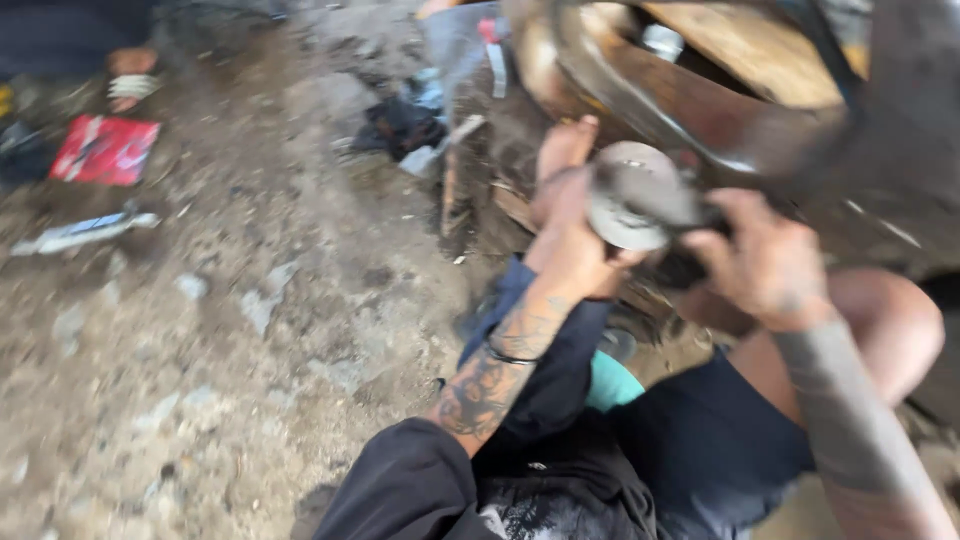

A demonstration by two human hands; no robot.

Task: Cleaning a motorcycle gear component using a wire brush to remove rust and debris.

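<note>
A round grey metal part (pixel 636 195), disc-shaped and grimy, is held up between both hands at the upper middle of the head view. My left hand (pixel 566 228) grips its left edge, thumb pointing up. Gripping its right side where a dark piece joins it is my right hand (pixel 765 262). Behind the disc sits a large rusty brown metal rim (pixel 690 100). My knee and dark shorts (pixel 710 440) lie below the hands. The picture is blurred by motion.
Dirty concrete ground (pixel 220 340) with debris spreads to the left. A red flat packet (pixel 105 150) and a whitish strip (pixel 85 232) lie at the far left. Another person's foot in a sandal (pixel 130 80) is at the top left. Dark rags (pixel 400 125) lie near the rim.
</note>
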